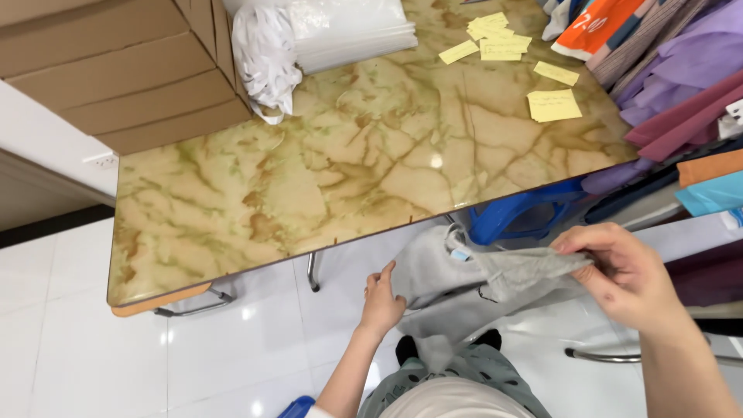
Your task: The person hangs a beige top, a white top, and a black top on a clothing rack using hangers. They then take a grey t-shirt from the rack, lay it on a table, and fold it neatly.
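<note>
So here's the view looking down: the person has a grey garment (pixel 472 282), some soft fleecy thing, held up in front of them just below the near edge of the table (pixel 255 193). The right hand (pixel 619 271) has its fingers (pixel 576 246) pinched together on one end of the fabric, pulling it out to the side. The left hand (pixel 381 300) sits against the other side of the cloth with its fingers mostly straight and only loosely spread, more pressing or steadying than gripping, as far as I can tell. There's a little blue tag (pixel 460 254) showing between the two hands, near the top fold.

My read is that this is the spreading-out stage, with the garment bunched and hanging rather than flat. Whatever comes after probably needs a proper hold with the left fingers too, since that side is slack.

Further off from the fingers, across the marble-look tabletop, there are yellow sticky notes (pixel 553 104), a white plastic bag (pixel 267 54) beside a stack of clear bags (pixel 356 35), and cardboard boxes (pixel 116 70). Beyond the right hand is a pile of coloured fabric (pixel 681 85), and a blue stool (pixel 518 217) under the table.
</note>
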